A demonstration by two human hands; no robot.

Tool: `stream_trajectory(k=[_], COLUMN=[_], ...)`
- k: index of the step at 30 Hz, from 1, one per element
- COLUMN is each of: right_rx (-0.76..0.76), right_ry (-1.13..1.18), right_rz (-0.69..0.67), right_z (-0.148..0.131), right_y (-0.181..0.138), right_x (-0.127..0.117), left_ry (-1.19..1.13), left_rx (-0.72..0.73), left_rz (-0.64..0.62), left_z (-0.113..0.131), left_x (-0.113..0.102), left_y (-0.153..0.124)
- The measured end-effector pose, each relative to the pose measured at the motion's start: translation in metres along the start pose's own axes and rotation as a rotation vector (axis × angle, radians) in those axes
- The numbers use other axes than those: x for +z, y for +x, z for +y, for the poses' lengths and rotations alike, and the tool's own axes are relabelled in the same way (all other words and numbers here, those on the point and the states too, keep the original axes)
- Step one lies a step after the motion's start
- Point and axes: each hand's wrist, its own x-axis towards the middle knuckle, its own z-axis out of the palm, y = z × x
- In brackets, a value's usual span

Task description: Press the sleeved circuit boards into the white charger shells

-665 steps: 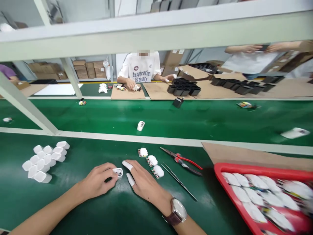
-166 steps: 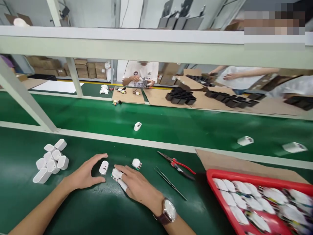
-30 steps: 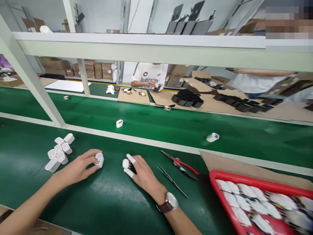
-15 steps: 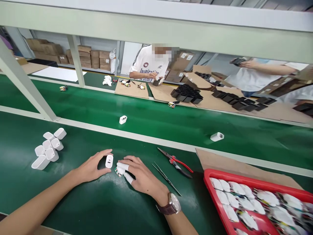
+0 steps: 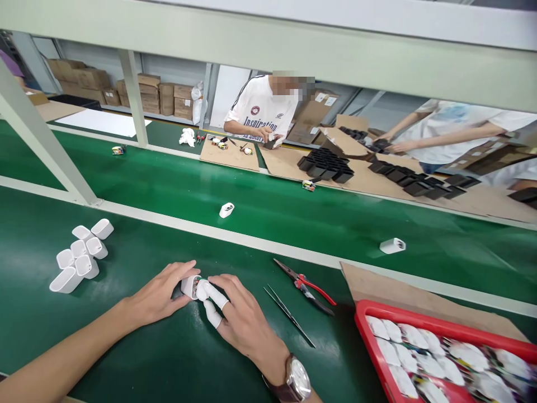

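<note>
My left hand (image 5: 161,294) grips a white charger housing (image 5: 188,286) between thumb and fingers, its open end turned to the right. My right hand (image 5: 241,316), with white finger cots on its thumb and forefinger, pinches a small circuit board with a white-wrapped top (image 5: 203,290). The board's edge meets the mouth of the housing and seems partly inside; how deep, I cannot tell. Right of my hands lie tweezers (image 5: 289,316) and long-nose pliers (image 5: 305,284) with red and black handles.
Several white housings (image 5: 79,257) stand at the left. A red tray (image 5: 363,319) of wrapped boards sits at the right on cardboard. Beyond a pale rail, a green conveyor (image 5: 168,184) carries white housings (image 5: 227,210) and a board (image 5: 309,185). Co-workers (image 5: 262,112) handle parts across it.
My left hand has turned the housing so its open end faces the board. My right hand has brought the board up against it. Items on the conveyor have shifted right.
</note>
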Motion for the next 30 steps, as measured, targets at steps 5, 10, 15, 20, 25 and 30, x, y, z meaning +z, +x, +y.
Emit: stream_trajectory(k=[5,10,15,20,25,30], right_rx=[-0.037,-0.038,0.015,0.036,0.100,0.139], right_ry=[-0.058,-0.073,0.010,0.079,0.144,0.187], right_rz=[0.014,-0.018,-0.042,-0.084,-0.036,-0.066], right_z=[-0.003,-0.009,-0.010,-0.008,-0.005,-0.002], right_y=[0.003,0.008,0.007,0.010,0.008,0.007], right_x=[-0.002,-0.004,-0.002,0.005,0.016,0.017], left_ry=[0.012,0.007,-0.101,-0.229,-0.088,0.128], left_rx=[-0.004,0.000,-0.061,-0.112,0.068,0.303], left_rz=[-0.027,-0.035,-0.130,-0.199,-0.029,0.074], left_z=[0.001,0.002,0.004,0.006,0.003,0.000], left_x=[0.000,0.002,0.002,0.002,0.007,0.007], left_y=[0.001,0.000,-0.001,-0.001,-0.003,-0.003])
